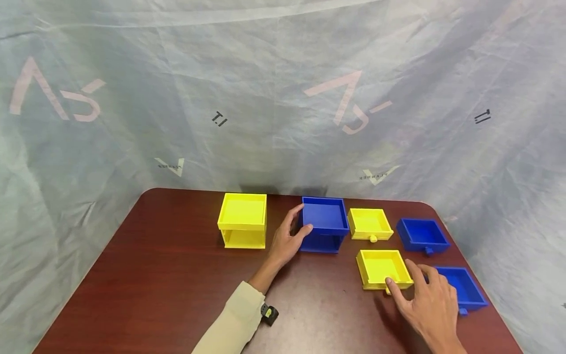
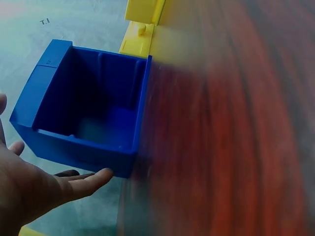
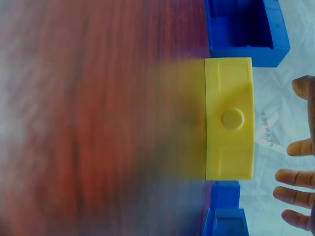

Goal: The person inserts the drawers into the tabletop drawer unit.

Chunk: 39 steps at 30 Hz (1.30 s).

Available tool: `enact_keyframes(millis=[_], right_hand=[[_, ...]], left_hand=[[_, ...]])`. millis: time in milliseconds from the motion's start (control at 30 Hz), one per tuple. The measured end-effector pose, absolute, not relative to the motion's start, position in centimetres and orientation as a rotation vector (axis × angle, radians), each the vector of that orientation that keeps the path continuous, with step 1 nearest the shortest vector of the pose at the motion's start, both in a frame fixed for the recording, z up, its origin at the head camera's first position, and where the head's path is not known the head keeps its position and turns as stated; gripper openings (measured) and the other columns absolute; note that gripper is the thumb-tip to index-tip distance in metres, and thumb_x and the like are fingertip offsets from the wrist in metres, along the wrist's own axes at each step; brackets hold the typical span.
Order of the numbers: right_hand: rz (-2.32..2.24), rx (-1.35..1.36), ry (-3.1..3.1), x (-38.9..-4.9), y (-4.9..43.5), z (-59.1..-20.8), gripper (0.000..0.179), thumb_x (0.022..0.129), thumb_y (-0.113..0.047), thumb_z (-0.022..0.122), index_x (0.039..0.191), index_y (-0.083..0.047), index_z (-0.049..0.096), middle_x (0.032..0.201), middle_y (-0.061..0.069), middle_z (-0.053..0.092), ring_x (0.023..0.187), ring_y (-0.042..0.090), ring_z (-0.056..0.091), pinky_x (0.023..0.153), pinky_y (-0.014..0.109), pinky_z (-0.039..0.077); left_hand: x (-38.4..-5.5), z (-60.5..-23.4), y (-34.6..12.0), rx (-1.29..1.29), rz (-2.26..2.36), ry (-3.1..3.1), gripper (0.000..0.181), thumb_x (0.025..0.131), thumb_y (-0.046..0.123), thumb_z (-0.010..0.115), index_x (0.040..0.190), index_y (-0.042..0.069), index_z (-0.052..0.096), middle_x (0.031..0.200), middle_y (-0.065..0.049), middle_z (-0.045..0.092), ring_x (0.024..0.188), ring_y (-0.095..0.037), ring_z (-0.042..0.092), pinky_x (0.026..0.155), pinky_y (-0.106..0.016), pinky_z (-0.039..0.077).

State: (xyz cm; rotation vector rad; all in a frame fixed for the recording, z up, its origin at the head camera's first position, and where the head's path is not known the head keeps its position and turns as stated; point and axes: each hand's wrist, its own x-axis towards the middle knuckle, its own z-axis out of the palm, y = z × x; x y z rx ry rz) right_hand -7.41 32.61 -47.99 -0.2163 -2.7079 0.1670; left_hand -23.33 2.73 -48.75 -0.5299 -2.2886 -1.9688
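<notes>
A blue box-shaped case with an open front stands at the back middle of the table. My left hand is at its left side, thumb near the front edge; in the left wrist view its fingers are extended beside the case wall. My right hand hovers at the right of the nearer yellow drawer, fingers spread, thumb close to the round knob. In the right wrist view the fingertips stand apart from the drawer front.
Left of the blue case stands a matching yellow case, also open-fronted. Another yellow drawer lies beside the blue case. Two blue drawers, a far one and a near one, lie along the table's right edge. A printed grey sheet hangs behind.
</notes>
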Motion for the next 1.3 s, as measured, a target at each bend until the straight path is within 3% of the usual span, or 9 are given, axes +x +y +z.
enact_keyframes(millis=[200, 367, 467, 667, 800, 1067, 1300], right_hand=[[0.191, -0.234, -2.674, -6.9, 33.3, -47.9, 0.073, 0.083, -0.056, 0.07, 0.129, -0.001, 0.057, 0.118, 0.03, 0.051, 0.101, 0.05, 0.047, 0.082, 0.064, 0.038], [0.211, -0.209, -2.622, -6.9, 34.0, -48.0, 0.07, 0.08, -0.049, 0.076, 0.125, 0.001, 0.06, 0.115, 0.03, 0.054, 0.096, 0.05, 0.052, 0.076, 0.063, 0.043], [0.241, -0.269, -2.641, -7.2, 34.4, -47.9, 0.069, 0.08, -0.047, 0.078, 0.125, 0.002, 0.058, 0.116, 0.031, 0.053, 0.096, 0.051, 0.053, 0.077, 0.065, 0.044], [0.319, -0.593, -2.761, -7.1, 35.7, -47.2, 0.076, 0.087, -0.05, 0.07, 0.136, 0.004, 0.047, 0.131, 0.035, 0.041, 0.113, 0.054, 0.043, 0.087, 0.073, 0.04], [0.388, -0.671, -2.681, -7.1, 36.4, -47.3, 0.074, 0.085, -0.046, 0.073, 0.135, 0.003, 0.049, 0.131, 0.034, 0.043, 0.114, 0.054, 0.045, 0.09, 0.073, 0.039], [0.49, -0.727, -2.513, -7.4, 37.7, -47.7, 0.066, 0.086, -0.038, 0.073, 0.132, 0.004, 0.05, 0.124, 0.032, 0.047, 0.112, 0.051, 0.046, 0.088, 0.071, 0.038], [0.67, -0.969, -2.301, -6.3, 39.5, -48.1, 0.068, 0.087, -0.038, 0.068, 0.133, 0.006, 0.045, 0.12, 0.033, 0.044, 0.11, 0.05, 0.043, 0.081, 0.062, 0.031]], left_hand=[[-23.8, -48.9, 2.7, -0.654, -1.94, -2.354, 0.06, 0.102, 0.033, 0.057, 0.156, 0.033, 0.032, 0.16, 0.006, 0.031, 0.146, -0.026, 0.03, 0.114, -0.053, 0.028], [-23.7, -48.7, 2.1, -0.686, -1.959, -2.41, 0.061, 0.105, 0.028, 0.049, 0.16, 0.027, 0.021, 0.164, 0.001, 0.02, 0.148, -0.029, 0.022, 0.114, -0.059, 0.021], [-23.1, -47.6, 1.5, -0.652, -1.993, -2.424, 0.062, 0.105, 0.024, 0.05, 0.16, 0.021, 0.021, 0.164, -0.004, 0.02, 0.148, -0.033, 0.022, 0.115, -0.058, 0.02], [-21.9, -45.6, 1.2, -0.652, -2.029, -2.398, 0.063, 0.103, 0.025, 0.053, 0.158, 0.012, 0.026, 0.163, -0.011, 0.024, 0.146, -0.039, 0.025, 0.114, -0.058, 0.024], [-21.9, -45.6, 1.2, -0.644, -2.031, -2.375, 0.062, 0.103, 0.022, 0.055, 0.158, 0.011, 0.028, 0.162, -0.012, 0.026, 0.146, -0.038, 0.026, 0.114, -0.058, 0.024], [-24.1, -48.7, 1.0, -0.634, -2.023, -2.335, 0.063, 0.101, 0.032, 0.059, 0.158, 0.027, 0.031, 0.161, 0.003, 0.028, 0.147, -0.022, 0.027, 0.115, -0.05, 0.026], [-22.4, -45.8, 1.3, -0.668, -2.053, -2.313, 0.062, 0.102, 0.017, 0.057, 0.157, 0.01, 0.031, 0.161, -0.011, 0.028, 0.147, -0.033, 0.026, 0.111, -0.061, 0.027]])
